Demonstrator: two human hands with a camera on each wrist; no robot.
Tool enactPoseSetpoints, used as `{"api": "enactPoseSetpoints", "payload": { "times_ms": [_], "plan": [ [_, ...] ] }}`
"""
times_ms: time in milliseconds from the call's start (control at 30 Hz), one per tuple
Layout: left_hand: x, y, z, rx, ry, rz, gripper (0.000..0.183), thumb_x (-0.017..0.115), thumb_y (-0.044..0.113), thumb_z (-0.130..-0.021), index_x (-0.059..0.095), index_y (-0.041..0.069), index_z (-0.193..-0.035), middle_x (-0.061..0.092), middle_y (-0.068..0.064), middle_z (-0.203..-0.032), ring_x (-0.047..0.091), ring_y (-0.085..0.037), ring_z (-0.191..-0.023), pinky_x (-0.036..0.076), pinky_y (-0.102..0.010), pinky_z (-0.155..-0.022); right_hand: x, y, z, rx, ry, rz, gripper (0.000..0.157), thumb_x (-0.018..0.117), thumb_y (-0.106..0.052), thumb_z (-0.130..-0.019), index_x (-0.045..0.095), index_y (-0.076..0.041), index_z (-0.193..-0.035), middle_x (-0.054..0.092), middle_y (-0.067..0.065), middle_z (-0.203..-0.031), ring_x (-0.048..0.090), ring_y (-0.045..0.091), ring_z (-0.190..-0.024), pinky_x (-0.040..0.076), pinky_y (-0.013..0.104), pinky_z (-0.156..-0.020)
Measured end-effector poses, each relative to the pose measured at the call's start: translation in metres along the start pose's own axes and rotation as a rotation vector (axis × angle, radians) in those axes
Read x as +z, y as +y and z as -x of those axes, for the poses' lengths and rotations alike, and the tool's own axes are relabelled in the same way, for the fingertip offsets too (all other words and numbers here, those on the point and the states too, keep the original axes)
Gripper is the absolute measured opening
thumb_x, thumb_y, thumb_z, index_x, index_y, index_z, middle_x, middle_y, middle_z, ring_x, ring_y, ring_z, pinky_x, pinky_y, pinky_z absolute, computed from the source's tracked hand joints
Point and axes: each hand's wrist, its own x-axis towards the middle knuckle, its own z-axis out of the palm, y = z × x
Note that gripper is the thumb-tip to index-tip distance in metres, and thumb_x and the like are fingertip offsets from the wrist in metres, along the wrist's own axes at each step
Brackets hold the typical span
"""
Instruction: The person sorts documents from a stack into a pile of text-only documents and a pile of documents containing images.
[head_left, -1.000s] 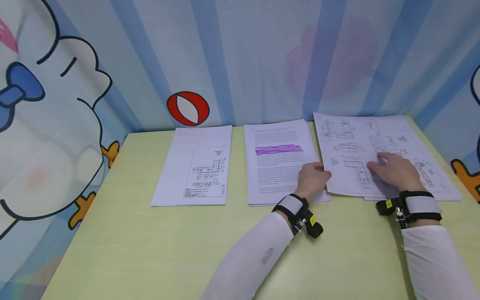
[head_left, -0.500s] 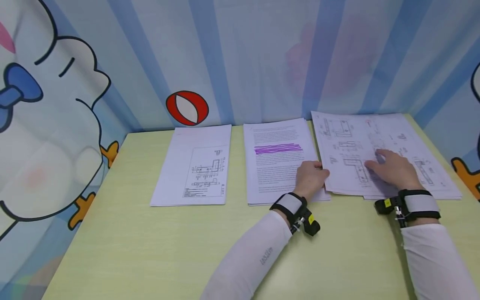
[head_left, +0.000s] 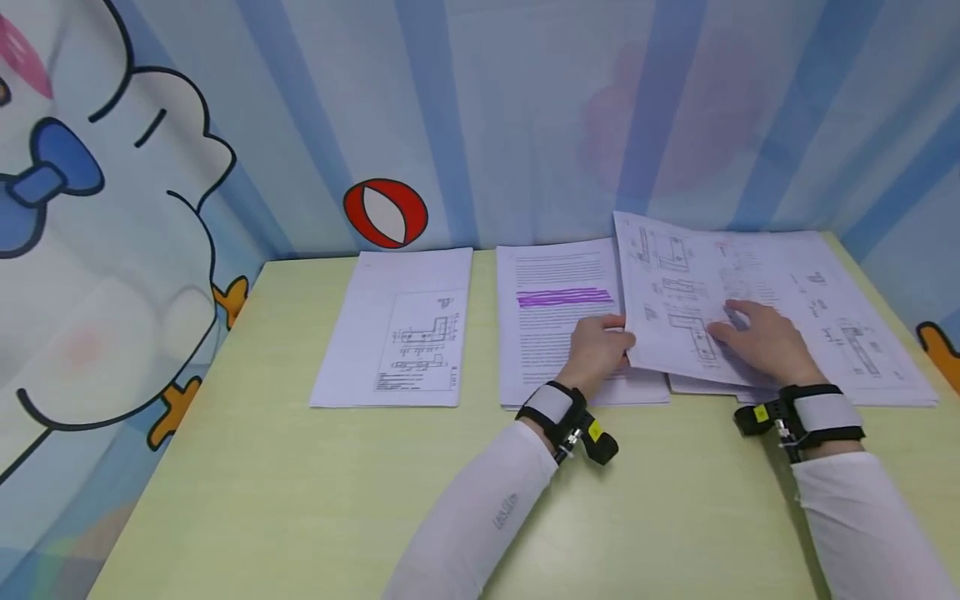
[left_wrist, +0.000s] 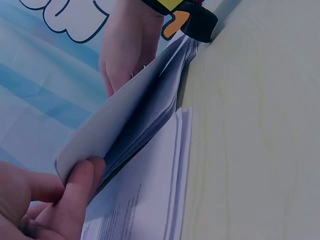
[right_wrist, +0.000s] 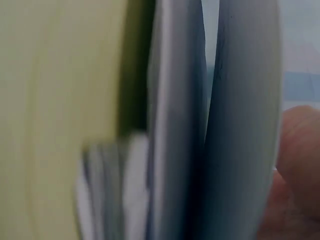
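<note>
My left hand [head_left: 595,354] pinches the left edge of a sheet with technical drawings [head_left: 663,333], thumb on one side and fingers on the other. The sheet bends up off the paper stack [head_left: 873,346] at the right, and a dark gap shows under it in the left wrist view. On the drawings rests my right hand [head_left: 772,346], its thumb and fingertips touching the paper. In the right wrist view its fingers [right_wrist: 300,160] show beyond the curved sheet. Below my left hand lies a stack of printed text pages [head_left: 547,358] with purple strokes across its top page.
Another stack of papers [head_left: 397,325], with a drawing on top, lies at the left of the pale yellow table [head_left: 315,492]. Behind the table hangs a blue striped curtain [head_left: 525,125] with cartoon prints. Each wrist wears a strapped camera.
My left hand has moved left over the text pages, pulling the left edge of the drawing sheet up and leftward. My right hand has shifted slightly left, still on the paper.
</note>
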Motion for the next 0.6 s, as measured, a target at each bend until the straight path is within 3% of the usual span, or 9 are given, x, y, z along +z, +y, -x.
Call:
{"api": "enactPoseSetpoints", "payload": {
  "times_ms": [167,300,400,500,600],
  "plan": [
    [-0.026,-0.012,-0.003,0.031,-0.029,0.122,0.036,0.062,0.006,-0.081,0.065,0.006,-0.117,0.073,-0.010,-0.096,0.067,-0.014,-0.072,0.058,-0.035,-0.074,0.010,-0.015,-0.002,-0.032,0.000,-0.042,0.078,0.046,-0.049,-0.092,0.026,0.007,-0.143,0.026,0.040,-0.142,0.020,0.058,-0.129,0.020,0.070,-0.101],
    [-0.055,-0.022,-0.003,0.057,-0.040,0.147,0.037,0.062,0.009,-0.083,0.064,0.008,-0.119,0.073,-0.008,-0.097,0.065,-0.011,-0.072,0.057,-0.031,-0.070,0.017,-0.029,-0.004,-0.065,0.032,-0.127,0.077,0.046,-0.046,-0.093,0.022,0.003,-0.146,0.021,0.037,-0.147,0.016,0.055,-0.134,0.018,0.068,-0.105],
    [-0.080,-0.029,-0.003,0.075,-0.044,0.153,0.038,0.062,0.012,-0.084,0.063,0.009,-0.122,0.073,-0.008,-0.099,0.063,-0.010,-0.072,0.053,-0.025,-0.065,0.022,-0.042,-0.004,-0.061,0.060,-0.256,0.078,0.047,-0.045,-0.093,0.014,-0.002,-0.149,0.015,0.034,-0.151,0.014,0.052,-0.137,0.017,0.066,-0.107],
    [-0.106,-0.034,-0.001,0.083,-0.045,0.165,0.041,0.062,0.014,-0.086,0.059,0.009,-0.127,0.072,-0.009,-0.105,0.066,-0.010,-0.078,0.052,-0.022,-0.064,0.029,-0.057,-0.003,-0.036,0.060,-0.399,0.082,0.048,-0.046,-0.092,0.003,-0.010,-0.151,0.018,0.031,-0.151,0.031,0.047,-0.132,0.036,0.057,-0.101],
    [-0.131,-0.037,0.003,0.108,-0.044,0.177,0.044,0.060,0.014,-0.088,0.054,0.009,-0.131,0.070,-0.012,-0.111,0.067,-0.013,-0.084,0.052,-0.021,-0.065,0.036,-0.074,-0.002,-0.003,0.025,-0.527,0.085,0.049,-0.045,-0.092,-0.008,-0.018,-0.150,0.026,0.027,-0.150,0.048,0.034,-0.119,0.051,0.030,-0.084]
  ]
}}
